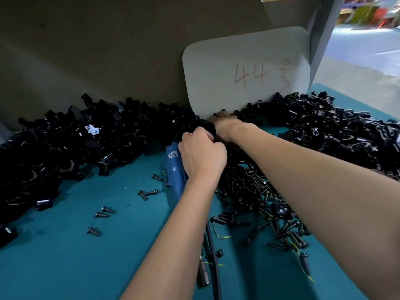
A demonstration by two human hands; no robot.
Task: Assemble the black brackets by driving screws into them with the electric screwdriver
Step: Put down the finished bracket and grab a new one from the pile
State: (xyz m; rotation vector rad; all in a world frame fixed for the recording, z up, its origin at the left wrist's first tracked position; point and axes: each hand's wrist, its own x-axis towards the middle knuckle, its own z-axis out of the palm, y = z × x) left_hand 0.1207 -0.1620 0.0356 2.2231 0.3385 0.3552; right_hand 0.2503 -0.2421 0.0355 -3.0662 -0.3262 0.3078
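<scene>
Black brackets lie in long heaps on the left [65,148] and on the right [324,131] of the teal table. The blue electric screwdriver [174,167] lies on the table pointing away from me, its cable [213,256] running back toward me. My left hand [201,156] hovers just right of and partly over the screwdriver, fingers curled round a black bracket [211,129]. Just beyond that bracket my right hand [226,125] is at the foot of a white board, knuckles up, fingers bent down onto the same bracket. A pile of dark screws [255,191] lies under my right forearm.
A white board [244,68] marked "44" in red leans on the grey back wall [108,50]. Loose screws [101,213] are scattered over the teal table top [65,256]. A metal plug [204,271] sits on the cable near me. An open doorway shows at the far right.
</scene>
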